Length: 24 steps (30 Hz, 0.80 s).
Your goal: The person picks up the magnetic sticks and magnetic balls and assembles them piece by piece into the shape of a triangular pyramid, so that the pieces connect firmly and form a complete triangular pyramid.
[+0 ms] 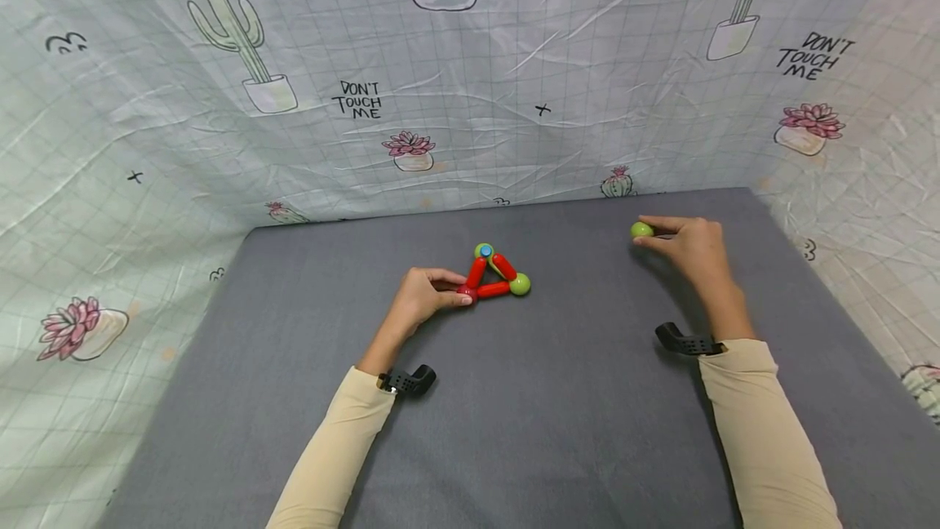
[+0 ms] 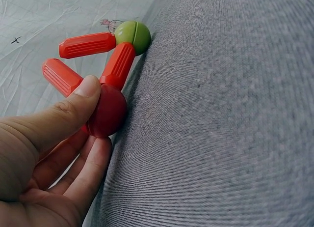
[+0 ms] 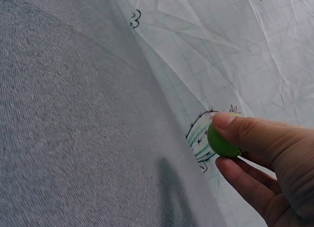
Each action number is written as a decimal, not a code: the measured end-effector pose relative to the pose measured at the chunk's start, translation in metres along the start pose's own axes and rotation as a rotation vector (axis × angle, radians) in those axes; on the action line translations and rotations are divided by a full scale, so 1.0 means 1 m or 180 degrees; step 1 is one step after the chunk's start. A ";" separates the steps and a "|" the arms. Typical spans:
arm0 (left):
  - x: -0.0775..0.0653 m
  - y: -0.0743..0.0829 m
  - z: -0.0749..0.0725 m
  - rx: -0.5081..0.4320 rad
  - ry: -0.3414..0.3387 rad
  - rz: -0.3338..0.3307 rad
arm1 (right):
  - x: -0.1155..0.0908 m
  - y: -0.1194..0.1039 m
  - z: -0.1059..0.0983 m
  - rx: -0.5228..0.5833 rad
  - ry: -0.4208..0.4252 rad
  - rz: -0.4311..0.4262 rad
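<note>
My left hand (image 1: 429, 294) pinches a dark red ball (image 2: 110, 111) at one corner of a small structure of balls and rods on the grey cloth. A red rod (image 1: 494, 290) runs from it to a green ball (image 1: 520, 283). Two more red rods, one (image 1: 476, 273) on the left and one (image 1: 504, 267) on the right, slant toward another green ball (image 1: 481, 250), which has a blue piece (image 1: 485, 251) over it. Far to the right, my right hand (image 1: 690, 247) holds a loose green ball (image 3: 223, 141) between thumb and fingertips, with its shadow on the cloth.
A grey cloth (image 1: 573, 415) covers the work surface. Behind it and at both sides hangs a pale sheet (image 1: 499, 47) printed with cacti and lettering. Each wrist wears a black strap-mounted device, the left one (image 1: 411, 380) and the right one (image 1: 686, 341).
</note>
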<state>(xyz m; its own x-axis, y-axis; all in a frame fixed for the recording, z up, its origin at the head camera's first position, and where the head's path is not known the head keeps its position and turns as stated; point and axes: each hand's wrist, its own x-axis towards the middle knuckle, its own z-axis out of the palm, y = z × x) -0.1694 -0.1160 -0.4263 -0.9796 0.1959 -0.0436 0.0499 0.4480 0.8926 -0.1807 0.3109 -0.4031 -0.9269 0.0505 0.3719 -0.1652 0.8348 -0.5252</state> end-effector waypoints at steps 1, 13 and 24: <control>0.000 0.000 0.000 0.0008 -0.0001 0.0000 | 0.000 -0.001 0.000 -0.0002 0.0002 -0.0024; -0.003 0.002 -0.001 0.0006 -0.0029 -0.0004 | 0.001 -0.017 0.005 0.0029 -0.0024 -0.0056; -0.002 0.001 -0.001 -0.0037 -0.0040 -0.0001 | 0.003 -0.030 0.011 0.0105 0.0031 -0.0356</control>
<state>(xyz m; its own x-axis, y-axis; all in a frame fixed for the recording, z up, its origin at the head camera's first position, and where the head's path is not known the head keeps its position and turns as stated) -0.1677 -0.1165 -0.4254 -0.9771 0.2067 -0.0495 0.0472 0.4379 0.8978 -0.1817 0.2801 -0.3945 -0.8988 -0.0365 0.4368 -0.2786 0.8169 -0.5050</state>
